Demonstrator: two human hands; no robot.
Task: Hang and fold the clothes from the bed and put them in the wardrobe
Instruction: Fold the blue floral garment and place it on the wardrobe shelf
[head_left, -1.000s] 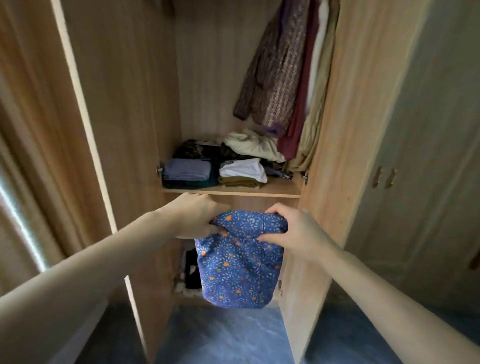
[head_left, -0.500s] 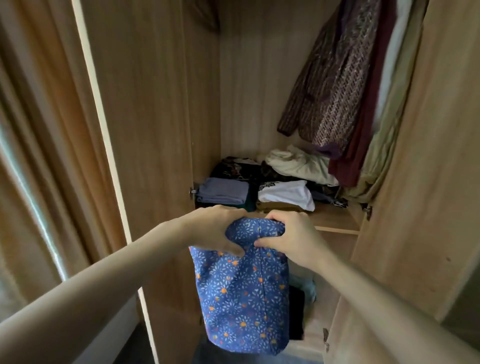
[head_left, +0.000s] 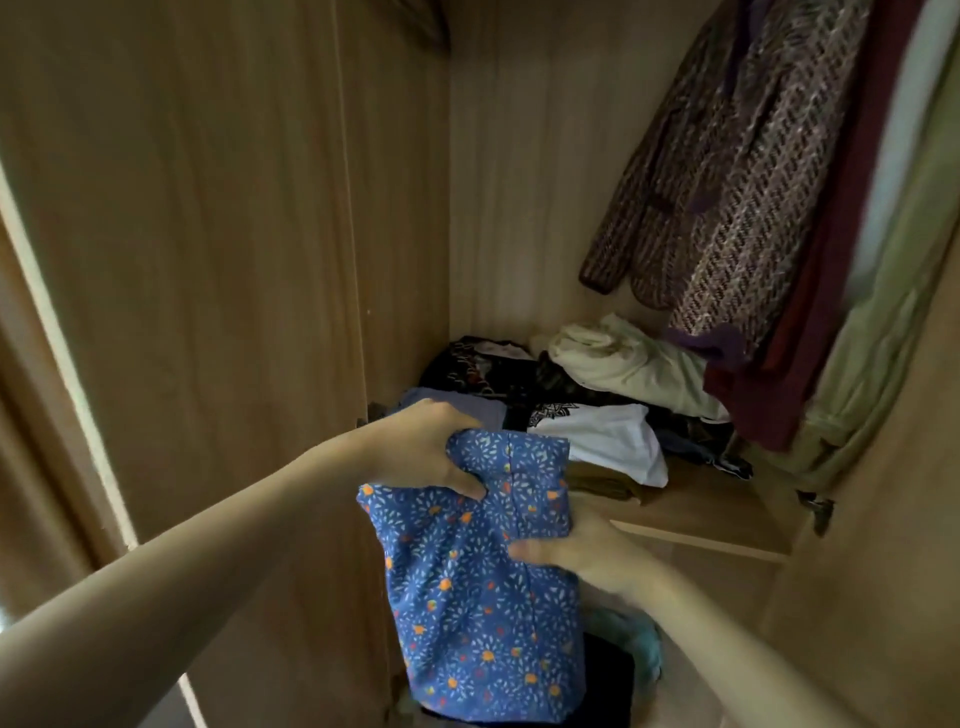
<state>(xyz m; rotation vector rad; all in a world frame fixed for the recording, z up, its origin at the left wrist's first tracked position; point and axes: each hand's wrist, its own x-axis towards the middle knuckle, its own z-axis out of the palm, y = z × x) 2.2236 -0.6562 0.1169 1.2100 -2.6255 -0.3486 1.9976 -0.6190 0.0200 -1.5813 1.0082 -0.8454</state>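
A folded blue garment with an orange and white flower print (head_left: 483, 608) hangs in front of the open wardrobe. My left hand (head_left: 431, 449) grips its top left edge, thumb over the front. My right hand (head_left: 576, 553) holds its right side lower down, thumb pressed on the front and fingers hidden behind the cloth. The garment's top sits level with the front of the wooden shelf (head_left: 711, 525), just before a grey-blue folded piece (head_left: 447, 402).
On the shelf lie a white folded shirt (head_left: 613, 439), an olive piece (head_left: 602, 480), dark clothes (head_left: 493, 371) and a cream bundle (head_left: 618, 358). Hanging clothes (head_left: 743, 171) fill the upper right. The open door (head_left: 208, 260) stands at left. Dark and teal clothes (head_left: 634, 660) lie below.
I have come closer to the wardrobe. My right hand has slid from the garment's top edge down its right side. The garment has risen to shelf height.
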